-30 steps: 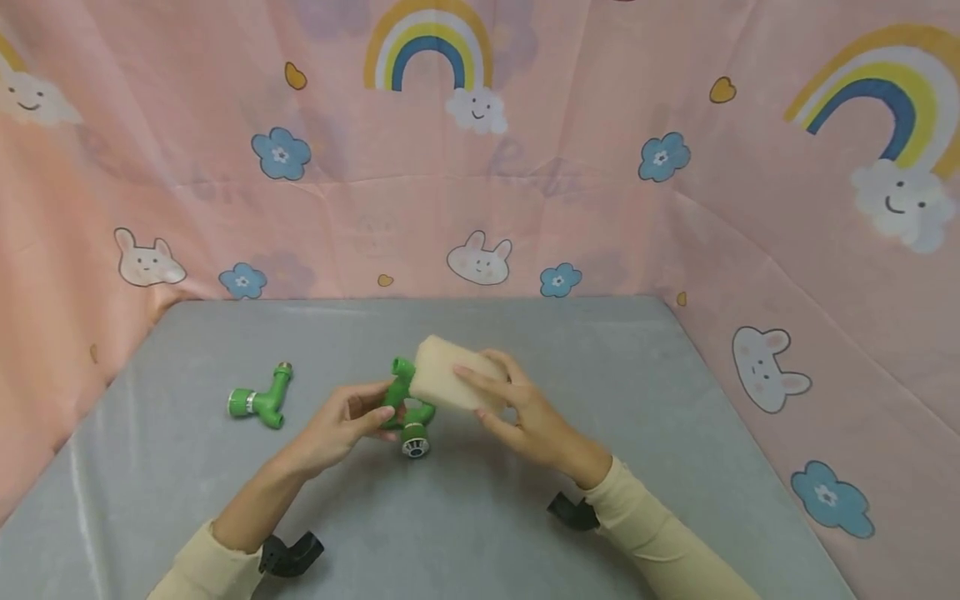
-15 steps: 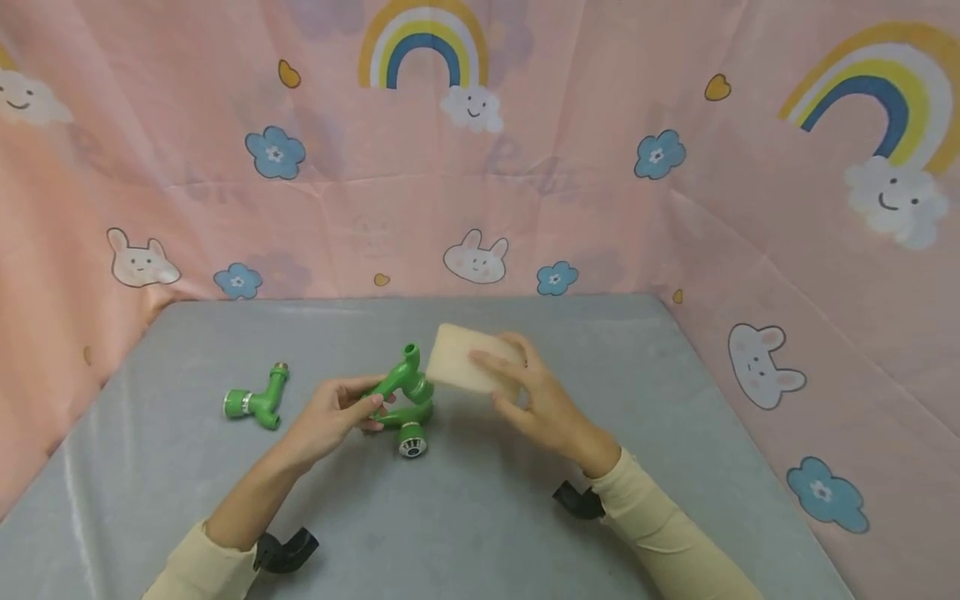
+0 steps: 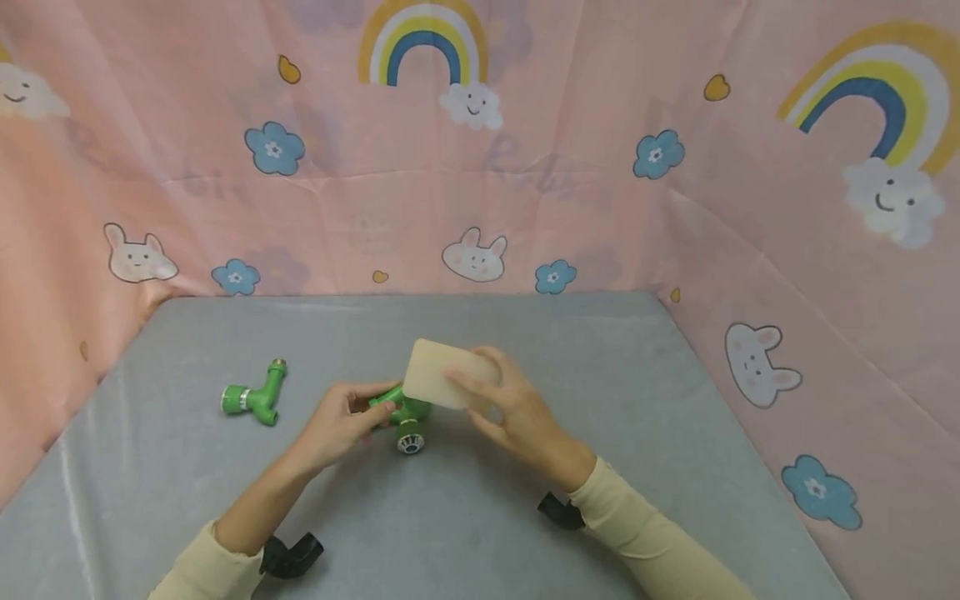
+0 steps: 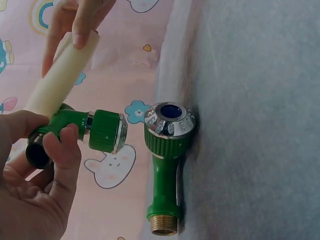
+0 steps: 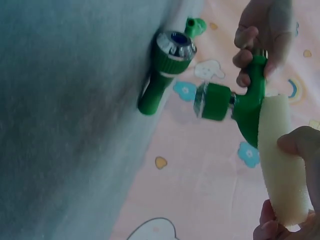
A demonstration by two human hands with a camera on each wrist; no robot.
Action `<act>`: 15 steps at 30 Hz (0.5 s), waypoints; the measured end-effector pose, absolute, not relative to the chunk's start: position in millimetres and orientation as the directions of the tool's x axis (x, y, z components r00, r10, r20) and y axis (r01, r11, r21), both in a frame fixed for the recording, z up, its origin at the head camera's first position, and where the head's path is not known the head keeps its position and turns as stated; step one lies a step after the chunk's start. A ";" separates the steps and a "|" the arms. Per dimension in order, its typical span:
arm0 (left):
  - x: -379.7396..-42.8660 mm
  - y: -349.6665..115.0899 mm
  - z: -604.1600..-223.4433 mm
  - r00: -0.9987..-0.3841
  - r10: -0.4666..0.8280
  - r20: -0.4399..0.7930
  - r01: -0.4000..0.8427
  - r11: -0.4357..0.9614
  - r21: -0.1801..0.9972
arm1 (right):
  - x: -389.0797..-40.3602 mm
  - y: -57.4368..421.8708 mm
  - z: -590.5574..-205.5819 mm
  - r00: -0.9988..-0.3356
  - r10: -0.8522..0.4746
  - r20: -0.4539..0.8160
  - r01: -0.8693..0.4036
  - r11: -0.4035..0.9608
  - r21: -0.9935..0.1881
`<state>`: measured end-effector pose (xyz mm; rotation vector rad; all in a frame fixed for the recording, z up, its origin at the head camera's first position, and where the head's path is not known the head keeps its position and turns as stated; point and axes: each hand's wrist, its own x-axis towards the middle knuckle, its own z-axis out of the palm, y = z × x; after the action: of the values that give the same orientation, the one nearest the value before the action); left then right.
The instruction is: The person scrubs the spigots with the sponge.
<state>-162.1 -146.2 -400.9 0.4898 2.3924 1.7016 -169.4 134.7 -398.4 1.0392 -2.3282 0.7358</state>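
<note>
Holding a green tap [image 5: 248, 106] above the grey table [image 3: 600, 342], pinched in the left hand [image 3: 333, 425]; touching a pale sponge [image 3: 438, 371] to it, gripped in the right hand [image 3: 525, 421]. Seemingly mid-wipe — with a second tap [image 3: 410, 433] lying nearby, a third tap [image 3: 258, 402] off left; done or still waiting — cannot tell.

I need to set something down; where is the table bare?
The table between right hand and side curtain; also the far strip between sponge and back curtain. Crowded: centre, with left hand, held tap and central resting tap.
</note>
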 end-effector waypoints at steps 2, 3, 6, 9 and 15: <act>-162.5 -147.0 -400.1 -0.939 0.340 0.050 0.162 0.309 0.937 | -171.0 136.9 -398.3 -0.608 -0.499 0.617 -0.760 0.591 -0.271; -162.8 -147.5 -400.3 -0.939 0.339 0.049 0.161 0.311 0.937 | -171.7 138.2 -398.4 -0.616 -0.492 0.615 -0.752 0.600 -0.273; -163.5 -149.2 -401.8 -0.942 0.334 0.043 0.155 0.316 0.936 | -173.9 142.1 -398.4 -0.635 -0.477 0.607 -0.733 0.620 -0.279; -164.2 -151.2 -403.5 -0.948 0.315 0.051 0.161 0.336 0.928 | -174.7 144.1 -397.0 -0.656 -0.441 0.612 -0.717 0.616 -0.325; -163.8 -150.6 -402.8 -0.934 0.332 0.132 0.257 0.366 0.895 | -169.8 137.5 -394.5 -0.658 -0.486 0.576 -0.748 0.508 -0.426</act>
<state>-163.8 -150.6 -402.8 0.5477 2.5375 1.6416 -169.8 137.5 -394.5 1.0220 -2.3711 0.9414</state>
